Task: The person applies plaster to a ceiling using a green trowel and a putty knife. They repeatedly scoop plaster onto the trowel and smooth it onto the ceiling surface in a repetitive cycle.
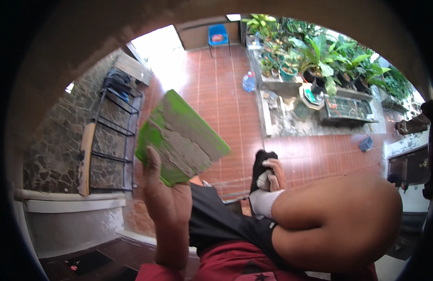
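My left hand holds up a green square board by its lower left part; much of its face is coated with grey, cracked paste like wet mortar. My right hand is curled round the black-and-white socked foot of my bent right leg, at the middle right, with its wrist hidden behind the leg.
Below is a red tiled floor. Ahead stand a blue chair and a water jug. Potted plants and a tank line a ledge at right, near a small bucket. A black metal rack stands left.
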